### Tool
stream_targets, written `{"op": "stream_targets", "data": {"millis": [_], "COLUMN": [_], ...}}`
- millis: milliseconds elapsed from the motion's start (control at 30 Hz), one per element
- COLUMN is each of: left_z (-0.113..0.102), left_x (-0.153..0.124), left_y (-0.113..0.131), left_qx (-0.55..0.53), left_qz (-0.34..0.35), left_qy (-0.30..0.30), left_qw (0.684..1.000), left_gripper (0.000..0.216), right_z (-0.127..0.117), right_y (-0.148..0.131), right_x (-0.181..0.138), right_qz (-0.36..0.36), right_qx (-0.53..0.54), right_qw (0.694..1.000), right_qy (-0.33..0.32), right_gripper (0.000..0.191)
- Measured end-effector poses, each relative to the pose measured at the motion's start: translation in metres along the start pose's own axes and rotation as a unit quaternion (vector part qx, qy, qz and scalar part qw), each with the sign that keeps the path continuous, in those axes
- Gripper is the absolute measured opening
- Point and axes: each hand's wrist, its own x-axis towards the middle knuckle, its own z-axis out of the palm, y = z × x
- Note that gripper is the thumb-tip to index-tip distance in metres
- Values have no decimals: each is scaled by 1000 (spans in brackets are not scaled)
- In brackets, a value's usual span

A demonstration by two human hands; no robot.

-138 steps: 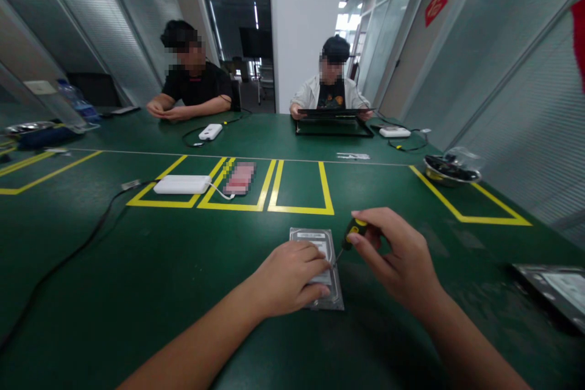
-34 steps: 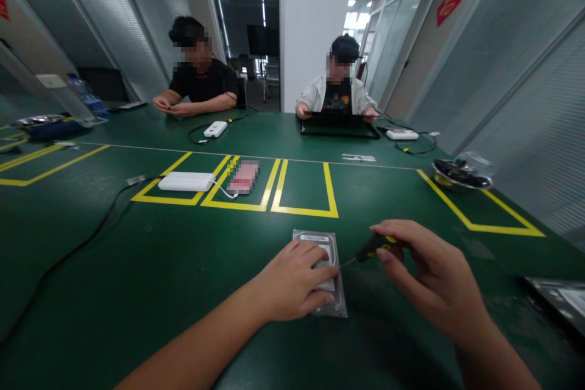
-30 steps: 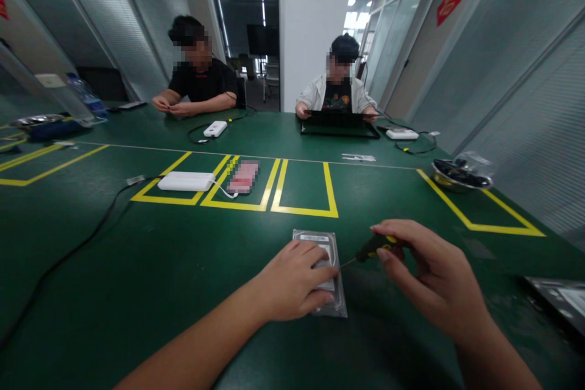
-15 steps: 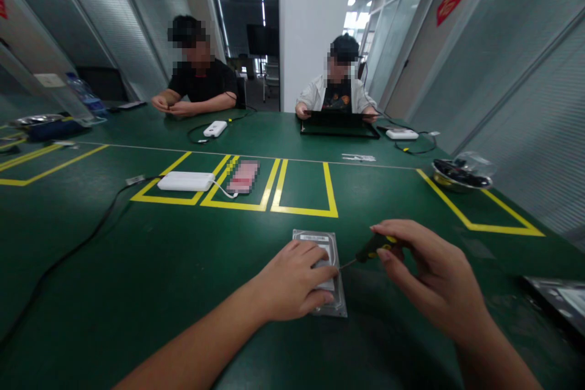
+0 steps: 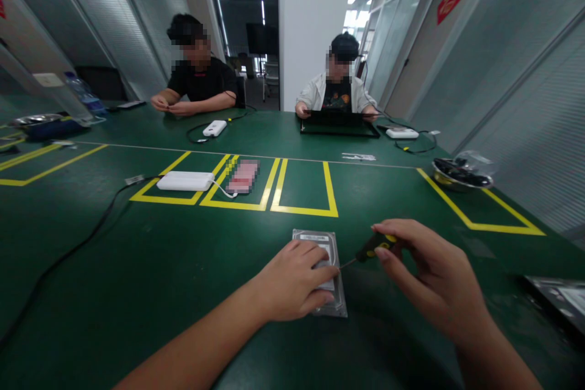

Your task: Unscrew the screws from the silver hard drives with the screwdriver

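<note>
A silver hard drive (image 5: 339, 304) lies flat on the green table, partly covered by my left hand (image 5: 297, 283). The fingers of that hand are bent over the drive and hold it against the tabletop. My right hand (image 5: 425, 274) grips a screwdriver (image 5: 369, 248) with a dark green and yellow handle between thumb and fingers. Its thin shaft slants down to the left, and the tip meets the drive's right edge beside my left index fingertip. Whether a screw sits at the tip is too small to make out.
A white power strip (image 5: 185, 181) and a pink phone (image 5: 243, 177) lie beyond my hands near yellow tape outlines. A metal bowl (image 5: 462, 180) of dark parts stands right; a dark-framed device (image 5: 557, 298) lies at the right edge. Two people sit opposite, one holding a dark panel (image 5: 339, 124).
The screwdriver's handle has turned slightly in my right hand, its yellow patches shifting. My left hand and the hard drive stay in place.
</note>
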Motion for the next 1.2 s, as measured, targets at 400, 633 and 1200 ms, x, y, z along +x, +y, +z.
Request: {"op": "stream_targets", "data": {"millis": [400, 633, 1200], "left_z": [3, 2, 3], "left_x": [1, 0, 0], "left_y": [-1, -1, -2], "left_qx": [-1, -6, -34], "left_qz": [-3, -3, -4], "left_qy": [-5, 0, 1], "left_qw": [1000, 1000, 999], "left_gripper": [38, 37, 36], "right_z": [3, 5, 14], "right_y": [-4, -2, -2], "right_x": [1, 1, 0], "right_qz": [12, 23, 21], "right_qx": [-12, -3, 58], "right_qw": [1000, 999, 997], "right_qy": [14, 43, 41], "right_gripper": [18, 16, 23]}}
